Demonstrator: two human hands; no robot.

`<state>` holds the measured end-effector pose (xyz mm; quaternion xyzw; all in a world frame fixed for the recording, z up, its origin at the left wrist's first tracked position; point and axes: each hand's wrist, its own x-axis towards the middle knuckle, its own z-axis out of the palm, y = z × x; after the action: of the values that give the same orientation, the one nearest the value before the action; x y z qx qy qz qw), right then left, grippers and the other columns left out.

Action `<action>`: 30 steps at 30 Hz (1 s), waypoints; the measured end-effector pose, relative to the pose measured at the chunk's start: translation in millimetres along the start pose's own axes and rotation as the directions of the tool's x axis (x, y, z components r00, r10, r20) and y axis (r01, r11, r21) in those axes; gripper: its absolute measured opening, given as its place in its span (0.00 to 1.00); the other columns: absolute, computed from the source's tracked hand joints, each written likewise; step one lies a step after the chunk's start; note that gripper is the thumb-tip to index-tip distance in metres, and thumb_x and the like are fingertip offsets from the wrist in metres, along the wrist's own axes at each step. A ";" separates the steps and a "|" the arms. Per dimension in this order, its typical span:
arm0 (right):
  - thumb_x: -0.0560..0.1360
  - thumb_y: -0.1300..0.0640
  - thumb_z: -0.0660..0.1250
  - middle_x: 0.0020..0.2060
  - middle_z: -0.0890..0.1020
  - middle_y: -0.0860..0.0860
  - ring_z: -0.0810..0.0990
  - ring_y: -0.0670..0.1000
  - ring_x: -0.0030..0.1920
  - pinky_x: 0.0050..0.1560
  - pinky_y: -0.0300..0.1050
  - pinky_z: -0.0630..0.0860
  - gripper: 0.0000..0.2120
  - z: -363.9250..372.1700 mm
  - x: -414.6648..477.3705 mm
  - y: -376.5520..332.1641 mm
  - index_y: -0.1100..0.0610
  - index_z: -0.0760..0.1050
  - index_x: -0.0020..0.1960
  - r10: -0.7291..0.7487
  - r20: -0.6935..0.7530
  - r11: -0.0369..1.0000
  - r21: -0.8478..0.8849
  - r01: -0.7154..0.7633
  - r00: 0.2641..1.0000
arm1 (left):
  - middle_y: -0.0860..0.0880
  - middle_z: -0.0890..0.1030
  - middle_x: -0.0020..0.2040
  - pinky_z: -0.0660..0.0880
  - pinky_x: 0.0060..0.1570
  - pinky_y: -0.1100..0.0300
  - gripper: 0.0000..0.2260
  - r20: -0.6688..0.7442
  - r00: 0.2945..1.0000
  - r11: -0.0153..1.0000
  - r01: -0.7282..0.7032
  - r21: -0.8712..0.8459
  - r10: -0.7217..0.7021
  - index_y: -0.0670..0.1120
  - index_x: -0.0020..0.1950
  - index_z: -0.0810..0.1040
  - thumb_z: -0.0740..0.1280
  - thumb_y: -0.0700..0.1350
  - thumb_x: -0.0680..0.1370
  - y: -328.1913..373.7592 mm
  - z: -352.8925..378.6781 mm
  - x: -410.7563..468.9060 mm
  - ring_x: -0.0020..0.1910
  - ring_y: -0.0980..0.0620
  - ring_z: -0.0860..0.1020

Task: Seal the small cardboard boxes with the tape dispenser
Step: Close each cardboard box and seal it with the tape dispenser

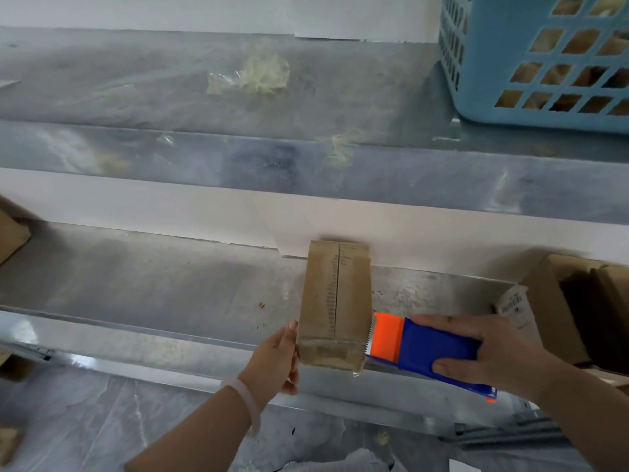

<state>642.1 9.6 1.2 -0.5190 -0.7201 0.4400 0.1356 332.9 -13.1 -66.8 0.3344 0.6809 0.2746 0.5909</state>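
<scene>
A small brown cardboard box (335,298) lies lengthwise on the lower steel shelf (153,287), its top flaps closed along a centre seam, with clear tape showing at its near end. My left hand (275,361) holds the box's near left side, thumb against the front corner. My right hand (493,356) grips a blue tape dispenser (439,352) whose orange head and serrated blade touch the box's near right corner.
A light blue plastic basket (531,56) stands on the upper shelf at top right. An open cardboard carton (578,308) sits on the lower shelf to the right. Crumpled tape scraps (252,76) stick to the upper shelf. Another box edge (10,233) shows at far left.
</scene>
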 end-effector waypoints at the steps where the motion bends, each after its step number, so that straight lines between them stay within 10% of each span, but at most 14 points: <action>1: 0.67 0.50 0.78 0.52 0.79 0.28 0.82 0.41 0.50 0.48 0.43 0.82 0.30 0.1 0.1 0.5 0.22 0.71 0.56 0.004 -0.002 1.000 0.002 -0.004 1.000 | 0.49 0.71 0.29 0.75 0.30 0.60 0.17 0.044 0.998 0.996 0.050 -0.074 -0.046 0.43 0.44 0.74 0.55 0.53 0.83 0.8 -2.5 -0.4 0.28 0.52 0.72; 4: 0.67 0.51 0.78 0.51 0.78 0.27 0.82 0.41 0.51 0.47 0.41 0.82 0.30 -0.4 -0.4 -0.9 0.21 0.70 0.55 -0.003 0.004 1.000 0.000 0.003 1.000 | 0.47 0.75 0.38 0.76 0.35 0.57 0.09 -0.042 0.999 0.994 0.009 -0.106 -0.013 0.43 0.49 0.76 0.60 0.47 0.82 -3.9 -9.7 2.9 0.34 0.51 0.74; 6: 0.68 0.51 0.77 0.51 0.78 0.26 0.82 0.41 0.51 0.46 0.39 0.81 0.31 -0.6 -1.1 -2.9 0.20 0.69 0.55 -0.013 0.009 1.000 -0.011 0.013 1.000 | 0.47 0.79 0.46 0.78 0.43 0.57 0.05 -0.280 0.915 0.956 -0.289 0.045 0.290 0.49 0.54 0.77 0.62 0.45 0.82 -7.4 -12.2 5.0 0.41 0.52 0.77; 9: 0.68 0.52 0.77 0.51 0.77 0.25 0.81 0.39 0.50 0.44 0.35 0.79 0.32 -1.2 -1.3 -4.2 0.19 0.68 0.54 -0.017 0.007 1.000 -0.008 0.017 1.000 | 0.53 0.79 0.55 0.71 0.58 0.66 0.11 -0.131 0.460 0.451 -0.703 0.550 0.878 0.51 0.59 0.80 0.63 0.50 0.80 5.3 -9.5 0.7 0.54 0.58 0.75; 12: 0.68 0.50 0.77 0.52 0.76 0.24 0.81 0.38 0.51 0.44 0.34 0.79 0.31 -1.7 -1.9 -6.3 0.18 0.67 0.54 -0.018 0.014 1.000 -0.024 0.018 1.000 | 0.57 0.80 0.58 0.67 0.64 0.63 0.16 0.262 0.256 0.032 -0.770 0.638 0.930 0.53 0.58 0.83 0.62 0.59 0.79 14.7 3.7 12.6 0.59 0.57 0.74; 25: 0.55 0.28 0.74 0.51 0.82 0.35 0.83 0.41 0.48 0.49 0.37 0.79 0.30 -36.9 -20.1 3.6 0.24 0.72 0.56 0.030 0.064 0.999 0.036 -0.032 0.998 | 0.63 0.81 0.57 0.65 0.64 0.63 0.14 0.315 0.203 -0.068 -0.735 0.675 0.927 0.61 0.53 0.84 0.62 0.63 0.78 12.5 7.5 28.5 0.57 0.58 0.77; 30: 0.65 0.42 0.76 0.51 0.82 0.33 0.82 0.39 0.48 0.52 0.37 0.79 0.27 -44.6 -29.8 3.4 0.19 0.68 0.55 0.108 0.051 0.991 -0.081 -0.104 0.993 | 0.63 0.81 0.57 0.68 0.62 0.61 0.15 0.334 0.202 -0.081 -0.738 0.670 0.921 0.60 0.53 0.84 0.61 0.64 0.78 14.2 8.0 27.9 0.57 0.58 0.77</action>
<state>685.9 6.0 32.0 -0.5492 -0.7116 0.4323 0.0717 340.5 17.4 -74.4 0.8468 0.4238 0.3212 0.0133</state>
